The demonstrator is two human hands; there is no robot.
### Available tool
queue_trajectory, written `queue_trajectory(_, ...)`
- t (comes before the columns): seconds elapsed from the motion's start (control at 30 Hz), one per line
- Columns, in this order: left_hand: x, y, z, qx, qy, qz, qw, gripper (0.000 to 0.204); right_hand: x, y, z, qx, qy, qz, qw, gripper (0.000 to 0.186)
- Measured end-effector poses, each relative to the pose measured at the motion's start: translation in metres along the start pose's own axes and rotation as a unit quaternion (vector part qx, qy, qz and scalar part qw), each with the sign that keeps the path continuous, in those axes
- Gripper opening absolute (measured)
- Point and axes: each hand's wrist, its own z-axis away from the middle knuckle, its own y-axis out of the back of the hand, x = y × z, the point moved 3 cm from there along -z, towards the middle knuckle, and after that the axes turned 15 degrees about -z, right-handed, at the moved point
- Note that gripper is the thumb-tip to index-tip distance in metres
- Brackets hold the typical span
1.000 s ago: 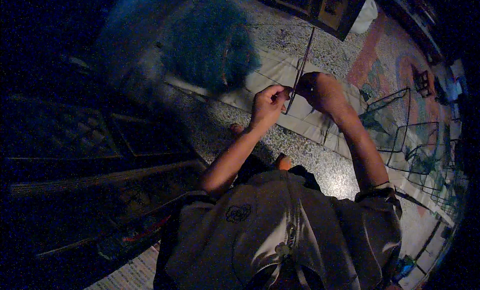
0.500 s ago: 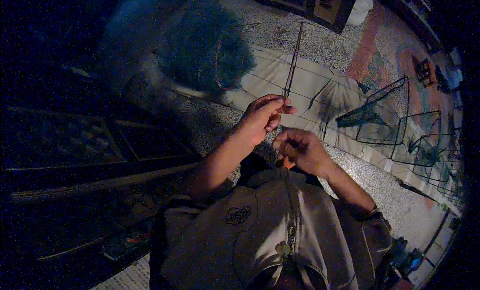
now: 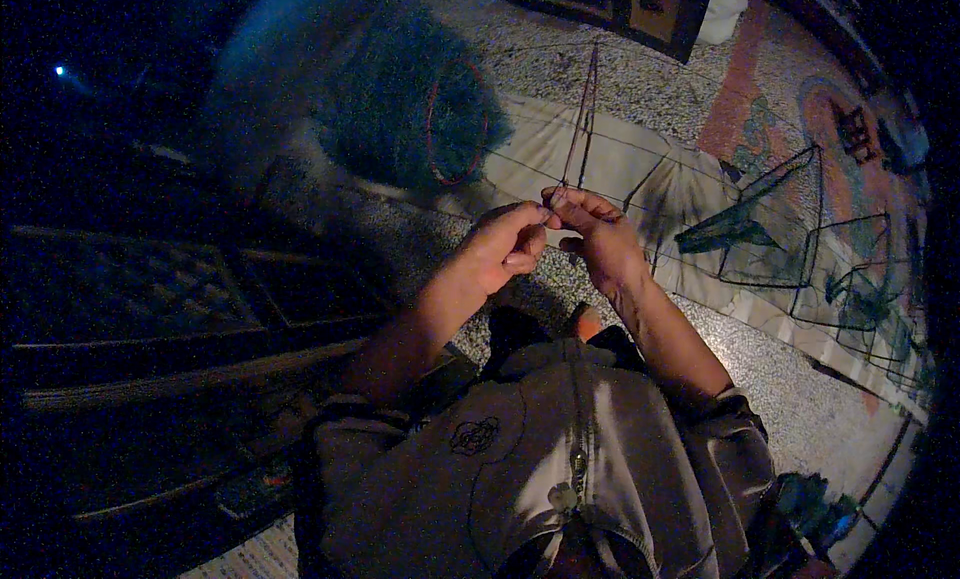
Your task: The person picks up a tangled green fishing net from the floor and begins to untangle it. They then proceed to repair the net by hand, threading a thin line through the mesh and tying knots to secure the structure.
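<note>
My left hand (image 3: 500, 241) and my right hand (image 3: 602, 244) meet above the pale sheet, fingertips pinched together on the lower end of a thin dark reddish cord (image 3: 590, 99). The cord stretches away from me in a narrow taut loop. Just beyond my left hand lies a bushy pile of teal netting (image 3: 375, 109) with a thin red ring (image 3: 432, 119) on it. To the right are dark wire frames (image 3: 760, 279) with green netting (image 3: 725, 234). Exactly what sits between my fingertips is too small to make out.
A pale sheet (image 3: 530, 129) crosses a speckled floor (image 3: 650, 94) with painted red bands. A dark wooden piece with panels (image 3: 620, 4) and a white sack (image 3: 725, 9) stand at the top. Dark panelled furniture (image 3: 130, 289) fills the left; bare feet are below my hands.
My left hand has moved down and leftward. My right hand dropped away from the cord half a second ago and has risen again to meet my left fingertips on it.
</note>
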Motion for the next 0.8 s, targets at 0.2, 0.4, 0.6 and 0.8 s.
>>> queue_trajectory(0.2, 0.002, 0.001, 0.004, 0.041, -0.042, -0.115, 0.992, 0.023, -0.001, 0.005, 0.0, 0.006, -0.009, 0.011, 1.0, 0.011)
queue_trajectory(0.4, 0.023, -0.012, 0.0, 0.094, -0.075, -0.203, 0.972, 0.02, -0.009, 0.006, 0.025, -0.072, 0.062, 0.135, 0.986, 0.006)
queue_trajectory(0.6, 0.021, -0.021, -0.011, 0.16, -0.115, -0.206, 0.959, 0.015, -0.016, 0.005, 0.036, -0.05, 0.082, 0.211, 0.973, 0.004)
queue_trajectory(0.8, 0.03, -0.019, 0.003, 0.215, -0.181, -0.342, 0.896, 0.01, -0.05, -0.005, 0.03, -0.089, -0.009, 0.074, 0.993, 0.01)
